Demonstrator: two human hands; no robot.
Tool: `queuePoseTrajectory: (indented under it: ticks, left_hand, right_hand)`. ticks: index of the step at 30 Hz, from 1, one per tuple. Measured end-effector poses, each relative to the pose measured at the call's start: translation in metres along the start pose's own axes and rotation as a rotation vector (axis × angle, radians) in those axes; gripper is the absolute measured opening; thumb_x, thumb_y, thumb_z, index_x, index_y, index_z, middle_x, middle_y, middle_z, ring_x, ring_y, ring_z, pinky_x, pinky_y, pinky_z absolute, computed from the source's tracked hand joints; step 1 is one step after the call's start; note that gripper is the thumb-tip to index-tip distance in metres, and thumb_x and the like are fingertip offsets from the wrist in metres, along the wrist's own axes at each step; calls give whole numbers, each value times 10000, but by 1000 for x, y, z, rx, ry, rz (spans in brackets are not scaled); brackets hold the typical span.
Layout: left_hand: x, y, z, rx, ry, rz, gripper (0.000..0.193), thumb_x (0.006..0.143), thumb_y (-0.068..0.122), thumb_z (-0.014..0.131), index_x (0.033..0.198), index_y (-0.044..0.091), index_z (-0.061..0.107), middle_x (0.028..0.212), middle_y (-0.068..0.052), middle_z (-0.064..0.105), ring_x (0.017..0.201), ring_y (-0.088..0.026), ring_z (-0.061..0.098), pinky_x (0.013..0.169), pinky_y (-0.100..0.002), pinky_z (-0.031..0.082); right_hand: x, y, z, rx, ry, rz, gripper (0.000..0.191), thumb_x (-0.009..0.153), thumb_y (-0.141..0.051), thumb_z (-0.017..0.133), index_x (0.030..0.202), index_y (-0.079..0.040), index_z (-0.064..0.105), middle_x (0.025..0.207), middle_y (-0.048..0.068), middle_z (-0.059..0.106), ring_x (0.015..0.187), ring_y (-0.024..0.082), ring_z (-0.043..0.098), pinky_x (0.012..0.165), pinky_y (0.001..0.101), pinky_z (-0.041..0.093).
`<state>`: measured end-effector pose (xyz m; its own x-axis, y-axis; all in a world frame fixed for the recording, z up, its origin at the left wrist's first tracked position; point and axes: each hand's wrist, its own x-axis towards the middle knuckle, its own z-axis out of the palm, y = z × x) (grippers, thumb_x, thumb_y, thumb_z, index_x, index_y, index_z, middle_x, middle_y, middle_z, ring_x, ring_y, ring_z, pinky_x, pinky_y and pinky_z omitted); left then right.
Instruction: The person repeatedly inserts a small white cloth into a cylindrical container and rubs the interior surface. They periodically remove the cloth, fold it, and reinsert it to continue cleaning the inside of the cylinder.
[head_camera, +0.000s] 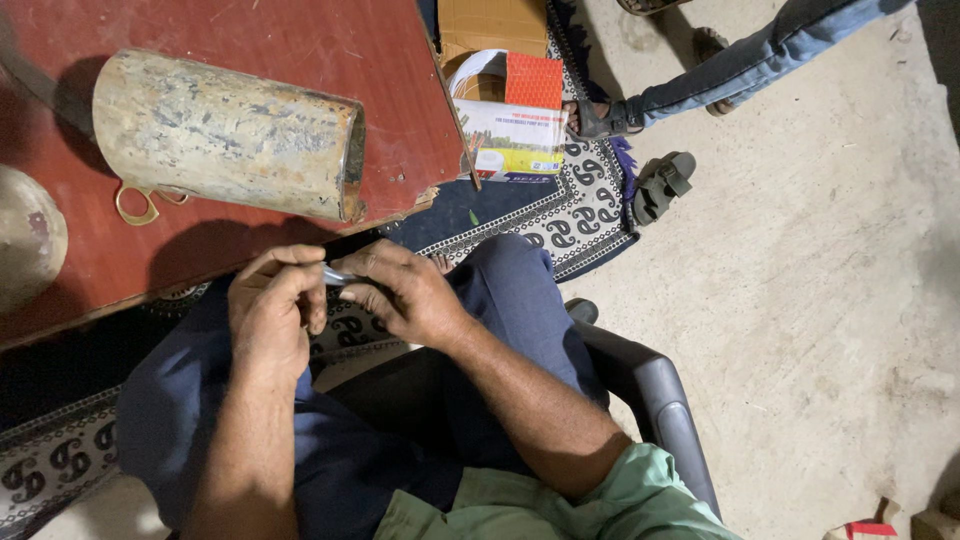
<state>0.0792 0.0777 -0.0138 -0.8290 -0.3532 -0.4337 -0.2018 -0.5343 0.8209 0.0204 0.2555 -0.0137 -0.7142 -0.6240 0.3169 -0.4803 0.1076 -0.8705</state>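
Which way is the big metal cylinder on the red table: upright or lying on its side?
Lying on its side: the metal cylinder rests lengthwise on the red table, open end facing right.

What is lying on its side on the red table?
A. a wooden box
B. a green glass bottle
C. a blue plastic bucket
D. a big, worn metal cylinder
D: a big, worn, grey-yellow metal cylinder lies on its side on the red wooden table, its open end towards the table's edge.
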Motion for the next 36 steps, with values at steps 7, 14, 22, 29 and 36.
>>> queuePoseTrajectory:
  ticks: [7,14,22,29,36]
  left_hand:
    - [-4,4,8,40,34,30,100,955,117,707,1021,44,686,679,-25,605,494,-87,509,419,-229,366]
    - [-6,5,11,60,46,57,80,973,110,708,1008,40,690,705,-9,606,527,-75,520,446,-223,387]
    - [-4,3,5,15,75,164,50,993,85,711,1003,41,691,729,-15,599,551,-77,520,466,-224,395]
    - [3,-2,-5,54,151,251,44,997,61,705,1025,48,674,764,-15,614,587,-85,544,497,-231,435]
    - [3,-3,-13,281,268,327,107,988,72,699,1090,55,675,808,-23,625,630,-88,577,531,-224,461]
  right_hand:
    - [-1,12,-6,48,125,242,289,946,-123,768,1214,-43,698,1046,86,714,976,199,698,867,324,583]
    - [0,31,-10,305,263,365,259,989,-102,717,1230,-19,675,1089,45,717,1018,123,659,901,288,556]
    - [13,66,-19,426,333,534,221,981,-90,714,1188,-17,689,969,43,711,805,104,646,687,258,568]
    - [50,113,0,272,292,310,179,942,-48,752,1116,-15,728,979,50,781,894,97,690,804,287,583]
    - [69,135,28,50,283,400,163,804,-94,817,963,-81,783,929,114,792,863,210,780,791,335,604]
